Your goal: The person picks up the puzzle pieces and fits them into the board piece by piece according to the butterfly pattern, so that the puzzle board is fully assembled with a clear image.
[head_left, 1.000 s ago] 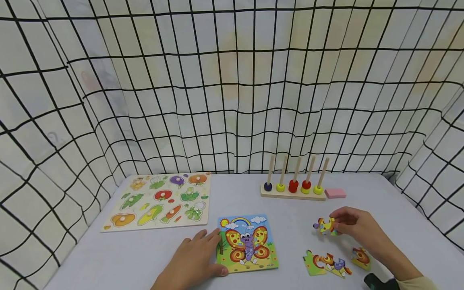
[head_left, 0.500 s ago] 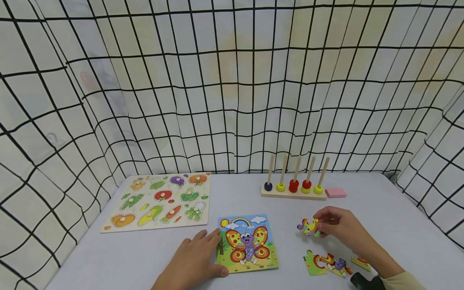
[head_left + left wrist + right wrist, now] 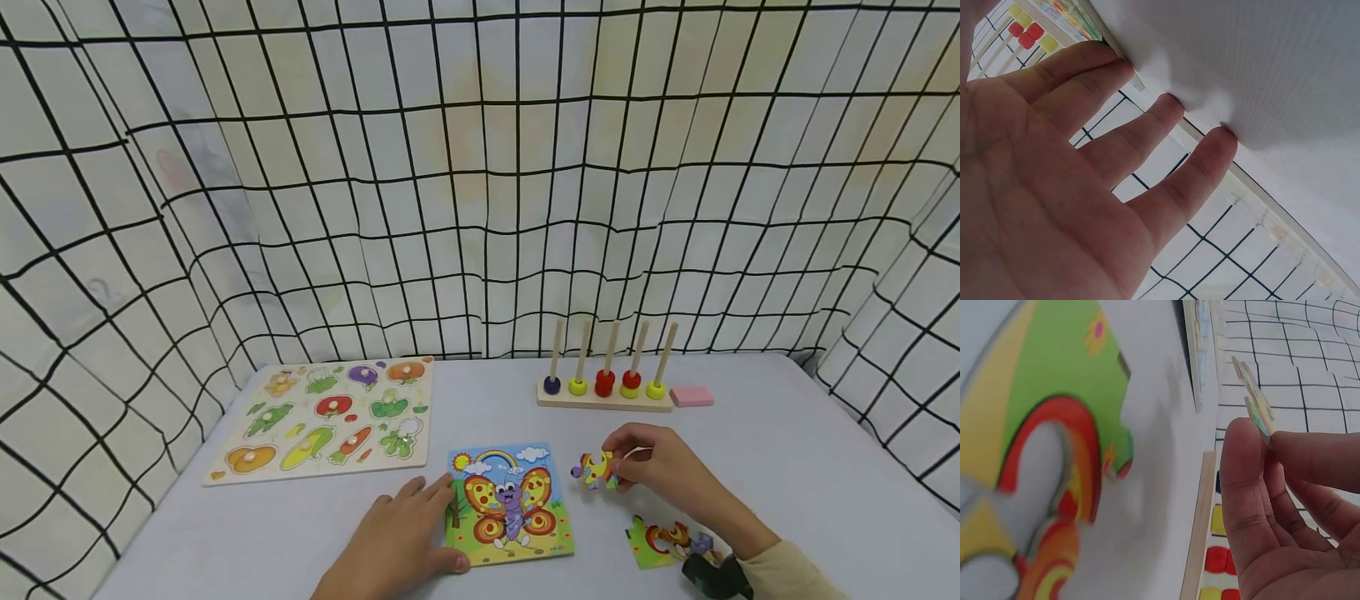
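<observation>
My left hand rests at the left edge of a butterfly puzzle board, fingers straight and thumb by the lower corner. In the left wrist view its fingertips meet the white tabletop. Just right of the board, my right hand pinches a colourful jigsaw piece between thumb and fingers. The right wrist view shows this piece edge-on, raised off the table. Below that hand lie other jigsaw pieces, green, red and purple, partly covered by a dark wrist device.
A vegetable peg puzzle lies at the back left. Toward the back right stands a wooden ring stacker with upright pegs, beside a pink block. Black netting over white cloth walls in the table on the back and sides.
My right hand has carried the jigsaw piece leftward, close to the butterfly board. Its wrist now covers more of the loose pieces. The left hand stays in place.
</observation>
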The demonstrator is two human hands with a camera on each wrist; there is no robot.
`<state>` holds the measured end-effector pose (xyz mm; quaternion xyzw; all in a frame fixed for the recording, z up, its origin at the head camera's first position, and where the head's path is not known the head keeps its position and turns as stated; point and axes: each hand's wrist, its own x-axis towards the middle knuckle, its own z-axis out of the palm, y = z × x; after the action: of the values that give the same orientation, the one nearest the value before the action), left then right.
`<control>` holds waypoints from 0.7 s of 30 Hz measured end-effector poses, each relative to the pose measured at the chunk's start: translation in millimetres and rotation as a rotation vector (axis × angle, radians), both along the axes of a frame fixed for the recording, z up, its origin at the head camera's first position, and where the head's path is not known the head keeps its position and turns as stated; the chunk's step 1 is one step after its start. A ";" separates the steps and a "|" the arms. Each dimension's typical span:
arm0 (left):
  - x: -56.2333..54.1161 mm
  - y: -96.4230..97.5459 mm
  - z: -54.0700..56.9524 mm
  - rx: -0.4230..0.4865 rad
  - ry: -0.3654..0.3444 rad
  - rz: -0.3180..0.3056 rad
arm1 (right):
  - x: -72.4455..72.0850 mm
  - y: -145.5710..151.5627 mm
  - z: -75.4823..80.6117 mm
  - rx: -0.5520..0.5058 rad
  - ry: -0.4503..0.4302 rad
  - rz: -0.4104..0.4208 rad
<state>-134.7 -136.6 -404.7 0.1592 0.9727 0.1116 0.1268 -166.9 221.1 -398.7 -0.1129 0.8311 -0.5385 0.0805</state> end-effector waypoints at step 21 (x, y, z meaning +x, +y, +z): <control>0.0 -0.1 0.2 -0.003 0.009 -0.010 | -11.1 -54.7 -4.8 -0.014 -0.003 0.104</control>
<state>-134.7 -136.7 -404.4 0.1644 0.9727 0.1085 0.1231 -177.9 166.4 -403.5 -0.1557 0.8203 -0.5395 0.1090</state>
